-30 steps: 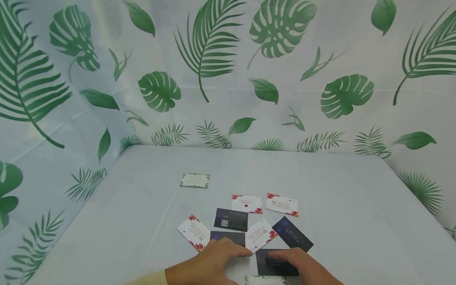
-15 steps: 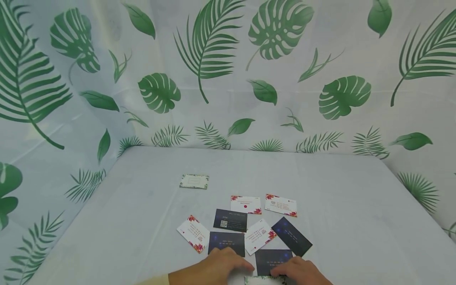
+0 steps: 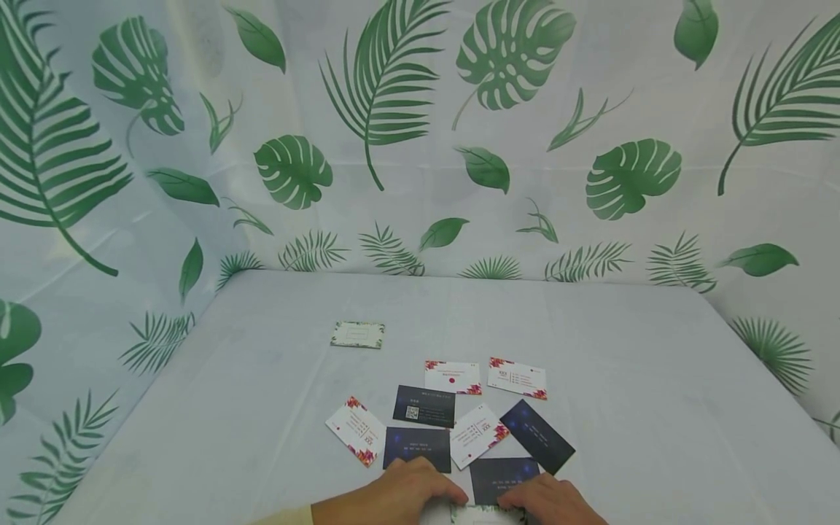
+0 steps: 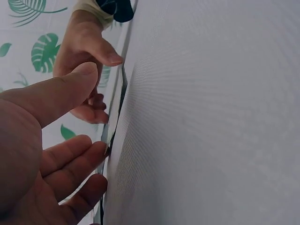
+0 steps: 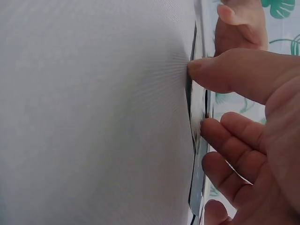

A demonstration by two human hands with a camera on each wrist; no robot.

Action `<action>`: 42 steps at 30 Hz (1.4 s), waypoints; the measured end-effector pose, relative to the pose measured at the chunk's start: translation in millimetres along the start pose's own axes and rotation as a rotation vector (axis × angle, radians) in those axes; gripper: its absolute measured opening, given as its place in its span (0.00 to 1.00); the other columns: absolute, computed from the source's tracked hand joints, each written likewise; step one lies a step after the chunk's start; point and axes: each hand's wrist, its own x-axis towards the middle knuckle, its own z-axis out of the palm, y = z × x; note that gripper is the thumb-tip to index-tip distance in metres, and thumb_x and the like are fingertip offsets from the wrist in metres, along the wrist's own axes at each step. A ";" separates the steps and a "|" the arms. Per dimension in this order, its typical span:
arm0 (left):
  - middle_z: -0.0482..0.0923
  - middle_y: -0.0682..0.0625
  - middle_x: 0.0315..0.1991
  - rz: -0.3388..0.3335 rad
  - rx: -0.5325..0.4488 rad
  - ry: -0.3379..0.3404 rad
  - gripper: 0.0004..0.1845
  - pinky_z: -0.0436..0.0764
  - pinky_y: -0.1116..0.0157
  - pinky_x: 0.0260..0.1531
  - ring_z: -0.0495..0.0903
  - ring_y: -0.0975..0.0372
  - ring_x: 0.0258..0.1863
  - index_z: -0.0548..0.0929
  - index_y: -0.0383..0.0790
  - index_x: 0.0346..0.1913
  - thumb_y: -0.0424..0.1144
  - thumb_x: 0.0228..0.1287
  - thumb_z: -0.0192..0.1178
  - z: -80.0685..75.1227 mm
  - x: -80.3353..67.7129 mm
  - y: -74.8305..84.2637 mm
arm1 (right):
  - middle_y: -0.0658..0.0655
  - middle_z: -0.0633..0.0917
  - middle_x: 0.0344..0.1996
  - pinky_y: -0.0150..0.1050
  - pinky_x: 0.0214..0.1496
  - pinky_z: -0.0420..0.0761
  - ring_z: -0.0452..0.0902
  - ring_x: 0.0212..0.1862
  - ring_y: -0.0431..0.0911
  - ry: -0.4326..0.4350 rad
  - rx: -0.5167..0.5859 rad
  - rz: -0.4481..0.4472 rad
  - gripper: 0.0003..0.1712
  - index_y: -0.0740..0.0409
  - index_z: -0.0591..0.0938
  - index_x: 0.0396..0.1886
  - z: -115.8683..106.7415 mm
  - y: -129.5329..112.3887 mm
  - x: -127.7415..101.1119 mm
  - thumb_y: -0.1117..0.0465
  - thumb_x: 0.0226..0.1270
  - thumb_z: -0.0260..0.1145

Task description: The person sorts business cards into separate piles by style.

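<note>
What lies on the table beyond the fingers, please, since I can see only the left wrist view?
Observer: The head view shows four dark business cards and four white cards with red floral corners, spread out loosely.
Operator: Thank you. Does any card lie apart from those?
Observer: Yes, one leaf-bordered card lies alone, farther back and to the left.
Operator: And what is the right hand doing?
Observer: In the right wrist view, the thumb tip of the right hand presses the tablecloth right beside some card edges.
</note>
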 end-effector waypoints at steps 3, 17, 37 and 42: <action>0.81 0.69 0.47 0.024 0.016 0.018 0.25 0.65 0.70 0.41 0.70 0.75 0.45 0.85 0.52 0.57 0.43 0.53 0.77 1.1 -0.1 -0.6 | 0.34 0.77 0.40 0.43 0.49 0.75 0.71 0.43 0.38 0.029 -0.008 -0.015 0.30 0.50 0.83 0.49 1.8 -1.4 -2.0 0.33 0.61 0.68; 0.79 0.69 0.48 0.010 0.020 0.040 0.27 0.67 0.68 0.44 0.69 0.74 0.46 0.85 0.54 0.58 0.46 0.53 0.78 1.1 -0.1 0.5 | 0.36 0.76 0.41 0.37 0.46 0.75 0.69 0.42 0.36 0.160 0.039 -0.122 0.26 0.51 0.82 0.49 8.2 2.0 -3.1 0.39 0.61 0.72; 0.77 0.68 0.51 0.010 -0.064 0.145 0.29 0.69 0.64 0.49 0.68 0.72 0.49 0.83 0.53 0.58 0.49 0.52 0.78 -7.5 -9.9 2.6 | 0.44 0.79 0.49 0.36 0.49 0.78 0.71 0.50 0.38 0.301 0.044 -0.234 0.32 0.55 0.81 0.55 3.5 -4.0 -0.5 0.46 0.53 0.79; 0.77 0.67 0.49 0.050 -0.087 0.263 0.25 0.71 0.67 0.50 0.70 0.72 0.49 0.84 0.49 0.57 0.44 0.54 0.75 -12.7 -16.2 3.1 | 0.42 0.75 0.55 0.37 0.52 0.79 0.67 0.52 0.39 0.318 0.114 -0.090 0.43 0.46 0.77 0.61 -6.3 -13.9 -5.9 0.39 0.44 0.81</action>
